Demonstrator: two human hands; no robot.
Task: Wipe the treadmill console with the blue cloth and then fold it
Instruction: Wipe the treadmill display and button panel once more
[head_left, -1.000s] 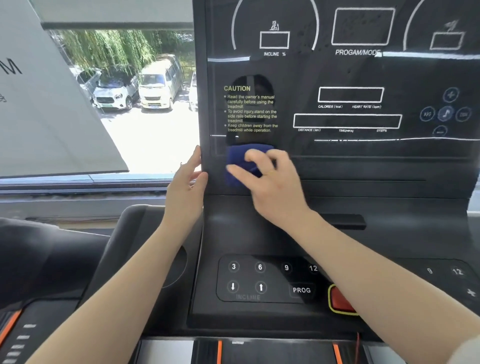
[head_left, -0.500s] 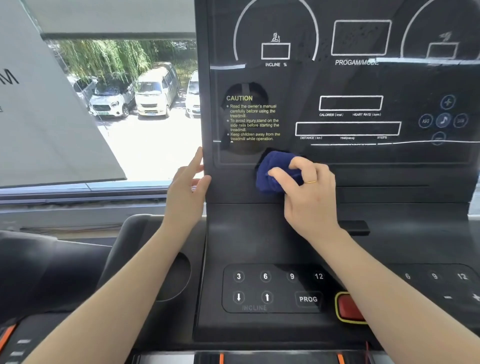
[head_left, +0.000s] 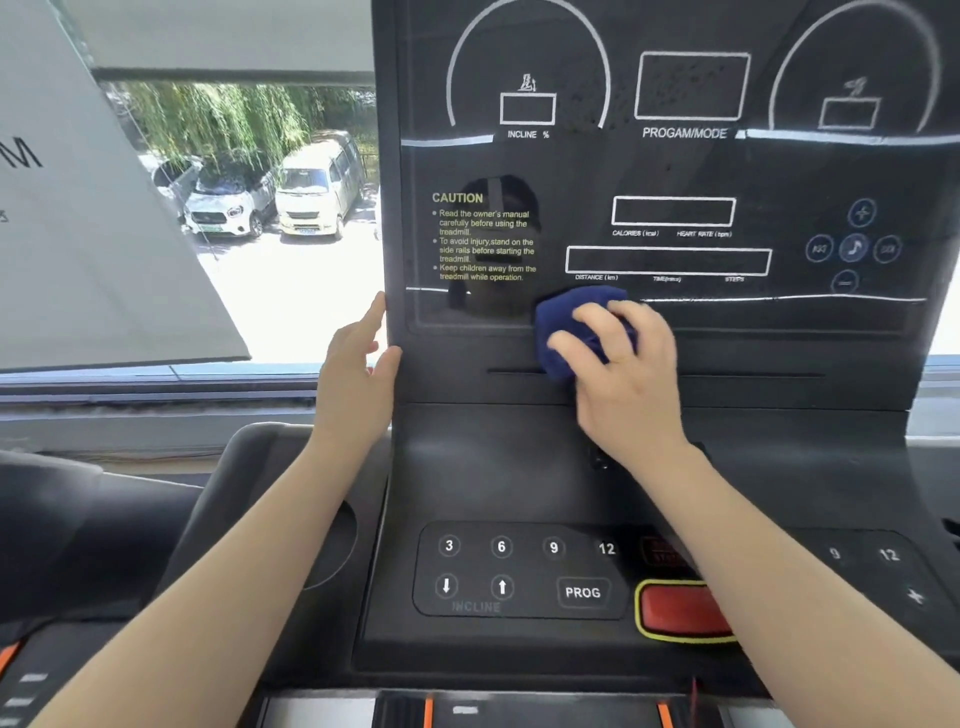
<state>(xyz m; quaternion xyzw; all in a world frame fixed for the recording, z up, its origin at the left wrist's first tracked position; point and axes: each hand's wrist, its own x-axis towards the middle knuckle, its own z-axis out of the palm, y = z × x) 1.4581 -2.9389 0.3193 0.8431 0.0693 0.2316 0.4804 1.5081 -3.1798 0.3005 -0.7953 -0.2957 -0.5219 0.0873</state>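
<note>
Blue cloth (head_left: 563, 332): soft, light, bunched; right hand (head_left: 626, 369) grip holds it against treadmill console (head_left: 675, 338). Left hand (head_left: 356, 374), fingers relaxed, steadies console's left edge.

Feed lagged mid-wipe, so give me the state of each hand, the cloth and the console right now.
Blue cloth: bunched, pressed against the console's lower panel.
Right hand: fingers curled over the cloth.
Left hand: open, resting on the console's left edge.
Treadmill console: displays dark.

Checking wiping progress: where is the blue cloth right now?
In the head view, the blue cloth is bunched under the right hand against the console's lower left area, just right of the CAUTION text.
</note>
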